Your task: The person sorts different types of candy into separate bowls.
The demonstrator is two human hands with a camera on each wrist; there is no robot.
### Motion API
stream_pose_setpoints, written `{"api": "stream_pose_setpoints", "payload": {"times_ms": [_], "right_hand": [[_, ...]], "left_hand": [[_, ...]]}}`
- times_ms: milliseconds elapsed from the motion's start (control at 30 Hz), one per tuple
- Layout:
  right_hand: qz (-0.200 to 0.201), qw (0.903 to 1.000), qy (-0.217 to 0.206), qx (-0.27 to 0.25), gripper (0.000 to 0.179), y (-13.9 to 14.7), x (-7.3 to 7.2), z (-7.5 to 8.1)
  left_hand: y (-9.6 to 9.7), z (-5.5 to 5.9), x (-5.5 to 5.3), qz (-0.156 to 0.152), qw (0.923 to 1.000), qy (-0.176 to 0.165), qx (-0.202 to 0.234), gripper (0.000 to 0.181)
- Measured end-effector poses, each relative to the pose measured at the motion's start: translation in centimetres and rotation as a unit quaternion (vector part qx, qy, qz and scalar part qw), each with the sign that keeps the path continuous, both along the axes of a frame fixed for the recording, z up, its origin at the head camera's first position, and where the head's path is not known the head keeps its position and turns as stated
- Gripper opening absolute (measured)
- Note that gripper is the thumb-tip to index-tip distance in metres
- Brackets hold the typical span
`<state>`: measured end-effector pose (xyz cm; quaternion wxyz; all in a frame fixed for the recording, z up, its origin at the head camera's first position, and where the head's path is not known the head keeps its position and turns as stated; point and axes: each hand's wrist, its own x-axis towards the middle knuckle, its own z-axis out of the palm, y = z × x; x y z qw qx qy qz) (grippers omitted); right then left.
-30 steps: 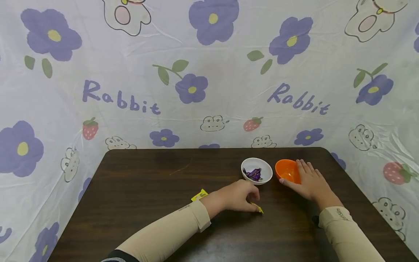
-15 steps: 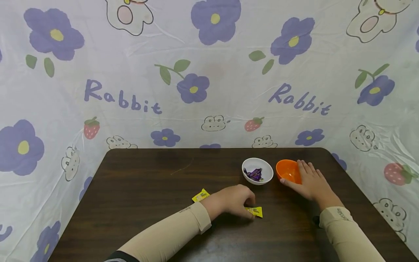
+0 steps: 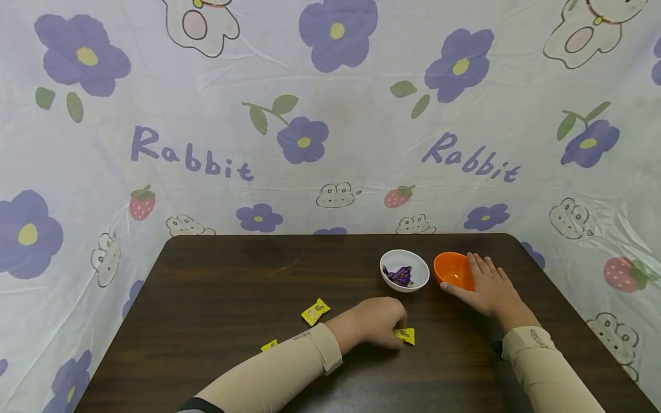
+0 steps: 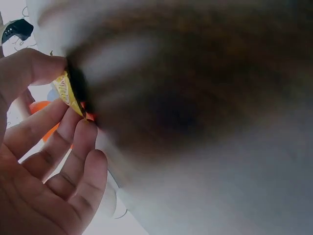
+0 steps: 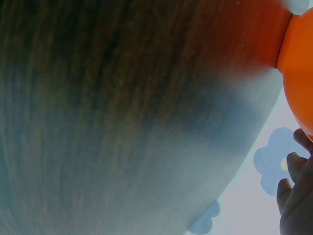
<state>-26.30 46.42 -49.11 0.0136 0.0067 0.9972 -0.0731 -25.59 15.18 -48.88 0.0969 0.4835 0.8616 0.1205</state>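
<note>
Seeing a first yellow packet [image 3: 269, 345] poking out from behind the beige left sleeve [image 3: 276, 367], and a second yellow packet [image 3: 315, 311] lying in full view on the dark table [image 3: 217, 287], farther back. Pinching a third yellow packet [image 3: 407, 336] between thumb and fingertips with the left hand [image 3: 373, 323], nearer than the white bowl [image 3: 405, 258] holding purple-wrapped pieces [image 3: 400, 276]. Resting against the orange bowl [image 3: 453, 269], just beside the white one, with the right hand [image 3: 488, 289], fingers straight and thumb spread wide.

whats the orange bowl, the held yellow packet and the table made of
Orange bowl: probably glossy plastic, from its small bright highlight. Yellow packet: likely smooth printed plastic film or foil; its end looks thin and flat. Table: satin wood or laminate; dark grain, soft sheen.
</note>
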Motion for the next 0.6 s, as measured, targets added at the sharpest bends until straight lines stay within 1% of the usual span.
{"api": "stream_pose_setpoints", "payload": {"times_ms": [133,300,467,533,600], "right_hand": [[0.000,1.0000,0.001,0.002,0.121,-0.04,0.02,0.02],[-0.001,1.0000,0.001,0.001,0.121,-0.15,0.08,0.03],[-0.002,1.0000,0.005,-0.001,0.121,-0.14,0.06,0.07],[-0.002,1.0000,0.006,0.000,0.120,-0.12,0.04,0.06],[-0.002,1.0000,0.007,0.000,0.120,-0.06,-0.02,0.03]], "left_hand": [[0.27,-0.09,0.09,0.002,1.0000,-0.001,0.006,0.016],[0.40,-0.05,-0.01,-0.004,0.9997,-0.009,0.021,0.016],[0.62,0.06,-0.44,-0.007,0.9984,-0.018,0.054,0.016],[0.72,0.11,-0.63,-0.005,0.9971,-0.028,0.070,0.015],[0.86,0.22,-0.80,0.001,0.9960,-0.029,0.085,0.015]]}}
